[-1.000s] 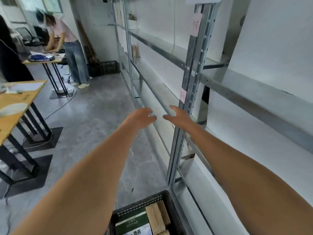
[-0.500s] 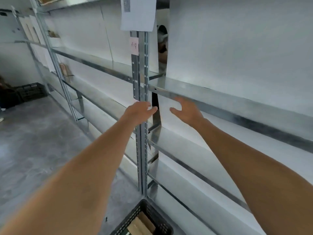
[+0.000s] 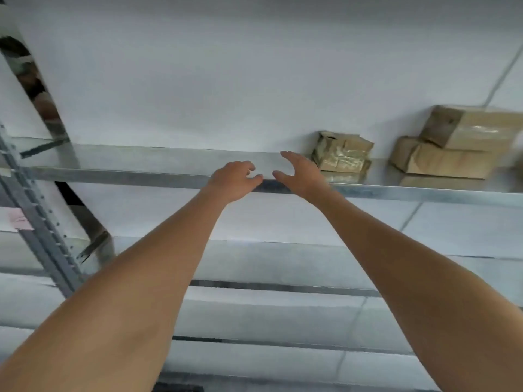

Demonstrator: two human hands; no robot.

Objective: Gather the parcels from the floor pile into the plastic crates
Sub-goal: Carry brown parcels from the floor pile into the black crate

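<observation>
My 2 hands reach out side by side toward a metal shelf [image 3: 119, 174], the left hand [image 3: 233, 181] and the right hand [image 3: 301, 174] near each other but not touching, fingers loosely spread and holding nothing. Both hover at the shelf's front edge. To the right of my right hand, a small taped brown parcel [image 3: 341, 154] sits on the shelf against the white wall [image 3: 226, 66]. Farther right, 2 larger cardboard parcels [image 3: 452, 145] lie stacked, the upper one tilted. A grey perforated upright [image 3: 42, 227] of the rack runs down the left side. Lower shelves [image 3: 283, 264] show beneath my forearms.
</observation>
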